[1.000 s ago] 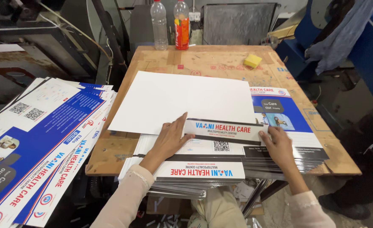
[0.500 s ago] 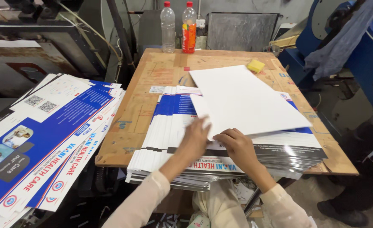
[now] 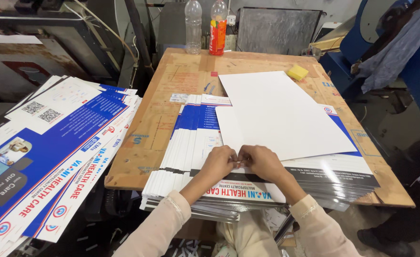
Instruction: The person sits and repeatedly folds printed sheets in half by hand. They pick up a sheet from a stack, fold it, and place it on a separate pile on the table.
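Note:
A thick stack of blue-and-white printed sheets (image 3: 193,138) lies on the near half of a wooden table (image 3: 148,133). On top of it rests a large blank white sheet (image 3: 286,112), angled toward the right. My left hand (image 3: 219,163) and my right hand (image 3: 263,162) meet fingertip to fingertip at the white sheet's near left corner. Their fingers are curled and pinch its edge. A white strip with red and blue print (image 3: 248,192) shows just below my wrists at the stack's front edge.
Another fanned pile of printed sheets (image 3: 43,152) fills the left. Two plastic bottles (image 3: 205,26) stand at the table's far edge and a yellow sponge (image 3: 297,72) lies at far right. A blue machine with a draped cloth (image 3: 390,43) stands to the right, and a person's dark shoe (image 3: 386,235) shows low right.
The white sheet has swung from the left of the stack over to the right. Both hands have come together from apart and now pinch its near corner.

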